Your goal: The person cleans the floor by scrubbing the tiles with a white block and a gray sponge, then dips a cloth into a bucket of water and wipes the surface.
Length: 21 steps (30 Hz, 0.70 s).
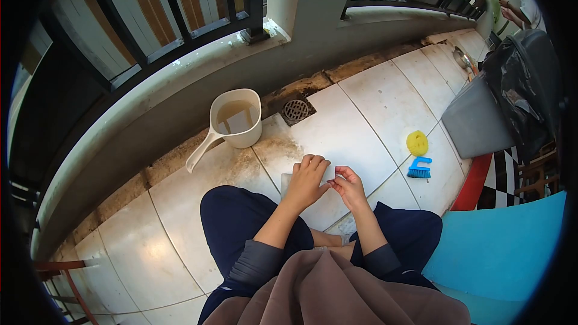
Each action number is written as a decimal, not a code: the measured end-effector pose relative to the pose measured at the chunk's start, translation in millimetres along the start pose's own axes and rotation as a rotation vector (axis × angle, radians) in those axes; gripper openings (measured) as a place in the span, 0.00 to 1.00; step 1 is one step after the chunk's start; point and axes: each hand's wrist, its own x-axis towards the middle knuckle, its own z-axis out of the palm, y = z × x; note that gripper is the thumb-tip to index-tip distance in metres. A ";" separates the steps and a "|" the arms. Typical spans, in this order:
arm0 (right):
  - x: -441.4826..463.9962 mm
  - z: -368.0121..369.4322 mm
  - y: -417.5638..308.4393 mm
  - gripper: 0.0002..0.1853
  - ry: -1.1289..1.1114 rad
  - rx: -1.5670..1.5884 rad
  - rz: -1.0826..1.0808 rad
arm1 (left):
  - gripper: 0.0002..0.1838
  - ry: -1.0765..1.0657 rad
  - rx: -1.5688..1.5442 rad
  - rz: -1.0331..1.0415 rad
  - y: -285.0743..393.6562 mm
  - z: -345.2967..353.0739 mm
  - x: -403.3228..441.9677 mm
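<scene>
Between my hands, just above the tiles and in front of my crossed legs, is a pale, flat, partly see-through thing point(286, 184), perhaps a plastic packet; its kind cannot be made out. My left hand point(307, 181) lies over it from above, fingers curved, hiding most of it. The thumb and fingertips of my right hand point(348, 189) pinch together at its right side, almost touching my left hand. A cream dipper point(251, 137) with cloudy water stands upright beyond my left hand. To the right, a yellow round sponge point(416, 143) and a blue scrub brush point(419, 168) lie on the tiles.
White floor tiles point(367, 120) run along a low wall with black railings point(129, 42). A drain grate point(295, 110) is set beside the wall. On the right are a grey bin point(478, 120) with a black bag and a blue surface point(500, 246). Another person point(530, 9) is at far right.
</scene>
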 end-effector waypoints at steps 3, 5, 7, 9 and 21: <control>-0.7 4.4 -4.5 0.12 0.020 -0.034 -0.036 | 0.25 -0.014 0.069 0.020 -6.0 7.6 4.0; 1.3 3.5 -4.9 0.11 0.070 -0.092 -0.088 | 0.24 -0.007 0.073 0.038 -5.9 6.4 6.4; 6.9 1.4 -0.9 0.09 0.153 -0.184 -0.152 | 0.24 0.016 -0.027 0.023 -6.7 6.9 6.6; 11.5 -0.3 2.8 0.09 0.179 -0.268 -0.187 | 0.23 0.024 -0.090 0.010 -7.0 6.4 6.5; 29.2 -8.1 -9.4 0.13 0.239 -1.062 -0.527 | 0.23 0.038 -0.220 -0.124 -6.6 4.6 9.6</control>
